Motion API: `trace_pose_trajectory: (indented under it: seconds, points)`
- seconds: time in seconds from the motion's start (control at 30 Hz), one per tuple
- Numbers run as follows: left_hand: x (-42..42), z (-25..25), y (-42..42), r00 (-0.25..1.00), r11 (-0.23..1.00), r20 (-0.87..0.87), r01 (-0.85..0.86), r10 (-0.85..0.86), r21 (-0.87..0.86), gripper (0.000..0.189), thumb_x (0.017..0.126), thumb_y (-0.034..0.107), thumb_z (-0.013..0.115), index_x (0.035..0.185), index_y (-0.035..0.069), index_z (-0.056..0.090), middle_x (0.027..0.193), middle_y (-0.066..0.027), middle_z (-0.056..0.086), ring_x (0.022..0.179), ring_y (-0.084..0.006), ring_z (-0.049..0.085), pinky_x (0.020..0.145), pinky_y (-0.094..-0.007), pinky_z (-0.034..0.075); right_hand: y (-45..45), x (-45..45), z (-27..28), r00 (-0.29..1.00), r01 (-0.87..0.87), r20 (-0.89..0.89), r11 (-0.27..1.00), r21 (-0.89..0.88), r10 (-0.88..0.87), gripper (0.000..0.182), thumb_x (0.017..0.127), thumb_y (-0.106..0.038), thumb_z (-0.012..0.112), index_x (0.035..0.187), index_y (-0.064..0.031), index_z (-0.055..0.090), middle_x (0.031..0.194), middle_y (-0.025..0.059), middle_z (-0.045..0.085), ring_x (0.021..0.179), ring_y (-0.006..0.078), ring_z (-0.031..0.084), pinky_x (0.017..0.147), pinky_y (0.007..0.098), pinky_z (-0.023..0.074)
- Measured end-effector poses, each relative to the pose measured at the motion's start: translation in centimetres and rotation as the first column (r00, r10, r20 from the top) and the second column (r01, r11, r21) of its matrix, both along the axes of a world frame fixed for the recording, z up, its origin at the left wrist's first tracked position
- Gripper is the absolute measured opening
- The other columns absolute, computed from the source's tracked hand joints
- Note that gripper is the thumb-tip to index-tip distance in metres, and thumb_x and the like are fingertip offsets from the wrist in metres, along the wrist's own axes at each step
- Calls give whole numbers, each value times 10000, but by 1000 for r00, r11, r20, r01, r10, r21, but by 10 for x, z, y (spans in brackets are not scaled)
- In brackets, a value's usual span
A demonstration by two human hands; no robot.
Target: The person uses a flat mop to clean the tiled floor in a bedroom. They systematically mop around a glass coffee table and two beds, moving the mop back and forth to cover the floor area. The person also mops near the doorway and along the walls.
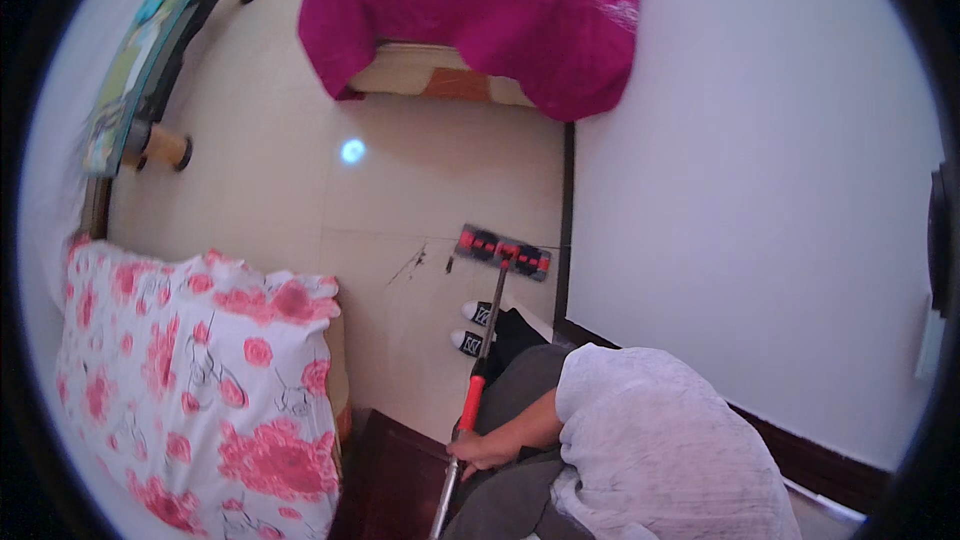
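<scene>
My right hand (480, 450) is closed around the pole of a flat floor mop, just below its red grip sleeve (471, 403). From there the metal pole (493, 311) slants up to the mop's rectangular head (504, 251), which has red and black parts. The head lies on the tiled floor (255, 202) near the wall. To its left are dark streaks (409, 266) and a small dark bit (449, 265) on the tiles. My black shoes with white toes (471, 343) stand beside the pole. My left hand is out of view; the pole's other end runs past the bottom edge.
A magenta cloth (480, 0) drapes over furniture at the top. Flowered bedding (217, 390) fills the lower left. A glass-topped table (131, 97) stands upper left on stubby legs. The pale wall (720, 165) has a dark baseboard (568, 202). A dark reddish-brown surface (397, 472) lies at the bottom.
</scene>
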State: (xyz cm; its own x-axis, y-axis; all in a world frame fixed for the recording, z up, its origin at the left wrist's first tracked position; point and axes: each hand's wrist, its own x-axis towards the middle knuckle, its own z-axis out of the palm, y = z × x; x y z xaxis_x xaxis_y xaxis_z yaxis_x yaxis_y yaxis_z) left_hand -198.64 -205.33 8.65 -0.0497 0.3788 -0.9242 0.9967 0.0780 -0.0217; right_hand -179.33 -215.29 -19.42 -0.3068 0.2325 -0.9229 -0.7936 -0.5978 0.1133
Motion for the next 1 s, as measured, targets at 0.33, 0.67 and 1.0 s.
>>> trace_pose_trajectory:
  seconds: [0.33, 0.67, 1.0]
  points:
    - [168, -126, 3, 887, 972, 415, 133, -205, 195, 304, 636, 242, 585, 882, 66, 549, 702, -166, 547, 692, -290, 551, 620, -343, 427, 59, 207, -105, 801, 130, 592, 991, -19, -94, 306, 747, -121, 447, 1000, -41, 294, 670, 110, 429, 500, 258, 503, 403, 422, 444]
    - [30, -13, -51, 911, 925, 261, -360, 320, 120, 206, 691, 84, 549, 872, -13, 561, 731, -52, 564, 665, -130, 507, 652, -244, 415, 35, -15, -87, 756, -420, 548, 907, -12, 357, 451, 740, -129, 460, 1121, -47, 234, 731, 150, 485, 552, 287, 556, 394, 442, 464]
    - [8, 122, -75, 441, 443, 183, -896, 879, 33, 126, 674, 53, 563, 790, 10, 544, 573, 9, 496, 479, -72, 420, 417, -188, 344, 45, -61, 50, 870, -478, -33, 859, 184, 491, 235, 748, -121, 435, 899, -8, 295, 723, 146, 475, 611, 275, 553, 468, 452, 491]
